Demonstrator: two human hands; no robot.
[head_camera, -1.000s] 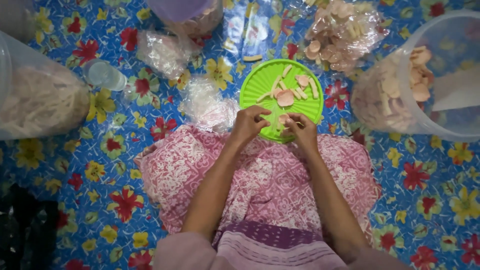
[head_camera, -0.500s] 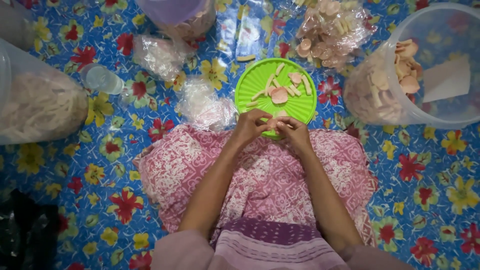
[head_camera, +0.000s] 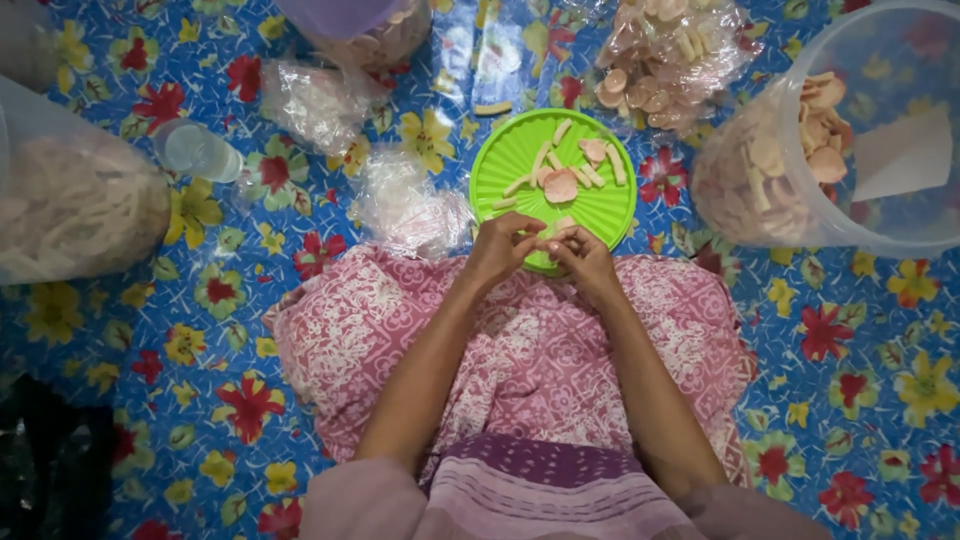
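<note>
Nearest me I see a purple striped hem (head_camera: 530, 490) and a pink patterned cloth (head_camera: 520, 350) over the lap, with two bare forearms running forward across it. My left hand (head_camera: 500, 248) and right hand (head_camera: 580, 255) meet at the near rim of one green plate (head_camera: 610, 205), fingertips touching each other. Both hands are curled, fingers pressed together in a pinch on one small pale piece (head_camera: 556, 229) between them; I can't tell which hand carries it.

On the plate I count about seven or eight snack pieces (head_camera: 562, 178): two round pinkish chips and some five or six pale sticks, lying near the middle.

Just left of the plate lies one crumpled clear bag (head_camera: 405, 205), nearly touching my left hand. Everything sits on a blue floral mat (head_camera: 220, 300) on the floor.

Further out I count one big clear tub (head_camera: 860, 130) at right with round chips inside, and one large bag of pale sticks (head_camera: 70, 200) at far left, with one small clear cup (head_camera: 195, 150) beside it. Beyond the plate: one bag of round chips (head_camera: 670, 55), one stray stick (head_camera: 492, 108) on the mat, one more clear bag (head_camera: 315, 100), and one purple-lidded jar (head_camera: 360, 25) at the top edge.
</note>
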